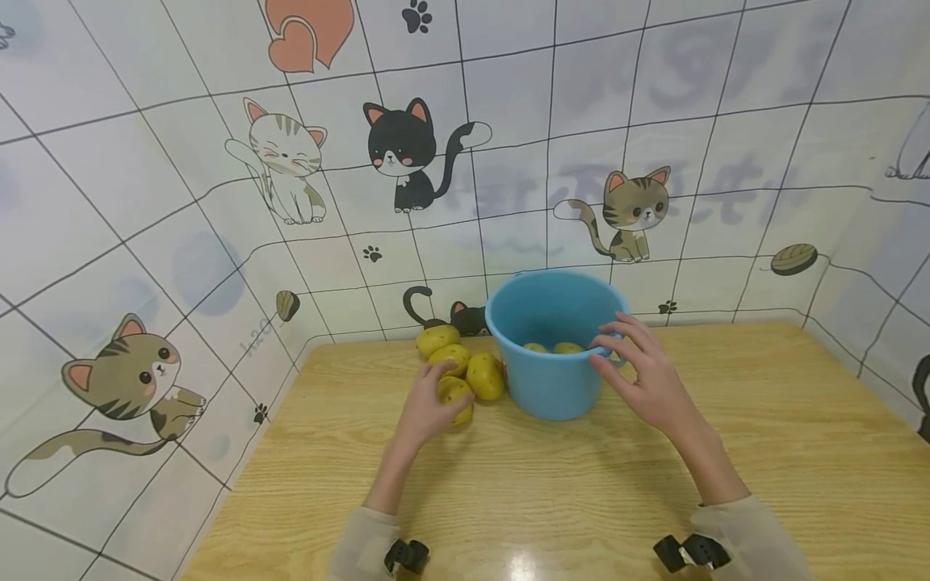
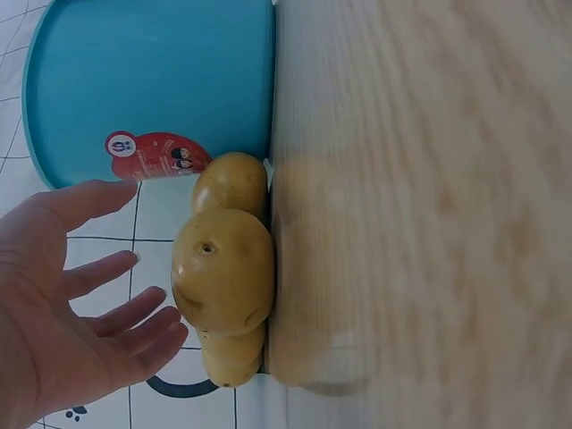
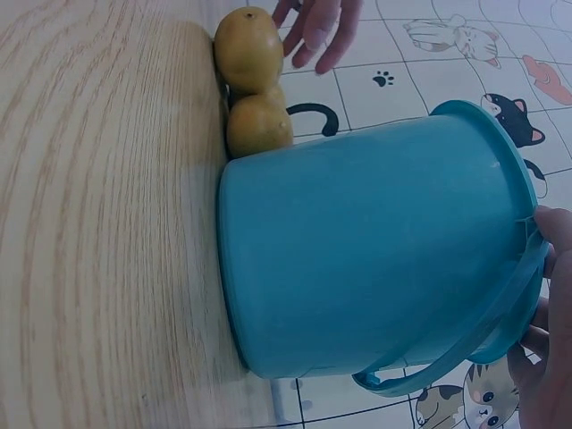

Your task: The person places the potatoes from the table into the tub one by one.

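Note:
A light blue bucket [image 1: 554, 386] stands upright on the wooden table, with two potatoes [image 1: 567, 348] visible inside. My right hand [image 1: 649, 386] holds its right rim, thumb outside and fingers over the edge; the right wrist view shows the handle [image 3: 465, 344] hanging down beside that hand. Left of the bucket several yellow potatoes [image 1: 484, 376] lie close together. My left hand [image 1: 427, 410] hovers over the nearest potato [image 2: 223, 271], its fingers spread and loosely bent, nothing gripped. In the left wrist view a red label [image 2: 161, 155] shows on the bucket's side.
A wall covering [image 1: 508, 234] with cartoon cats rises right behind the bucket and potatoes, and continues along the left side. The wooden tabletop [image 1: 552, 500] stretches toward me. A dark object [image 1: 923, 395] sits at the far right edge.

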Available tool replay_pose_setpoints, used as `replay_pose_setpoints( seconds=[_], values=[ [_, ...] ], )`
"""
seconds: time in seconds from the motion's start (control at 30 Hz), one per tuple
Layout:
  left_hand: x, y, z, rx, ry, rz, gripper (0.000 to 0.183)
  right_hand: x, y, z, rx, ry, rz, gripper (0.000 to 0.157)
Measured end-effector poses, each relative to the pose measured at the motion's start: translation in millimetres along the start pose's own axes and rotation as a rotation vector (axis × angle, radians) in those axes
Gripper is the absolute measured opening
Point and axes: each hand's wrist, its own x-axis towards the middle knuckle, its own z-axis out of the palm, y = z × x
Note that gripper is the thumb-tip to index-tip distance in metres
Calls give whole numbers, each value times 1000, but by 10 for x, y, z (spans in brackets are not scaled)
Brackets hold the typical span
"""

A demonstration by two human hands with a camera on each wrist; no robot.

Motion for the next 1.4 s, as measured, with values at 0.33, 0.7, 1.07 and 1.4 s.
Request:
replay_pose_setpoints(
  seconds=[0.33,0.7,1.07,1.4],
  values=[
    [-17,-110,-7,39,-74,-34,62,-6,-3,-4,-1,-6,10,20],
    [22,-224,-46,19,-160,-51,69,-8,8,6,-4,-3,-3,19],
    [40,-263,-56,0,-186,-85,74,-4,16,10,-1,3,-11,18],
    [46,-241,-56,16,-148,-96,74,-7,3,7,-8,6,-6,18]
  ],
)
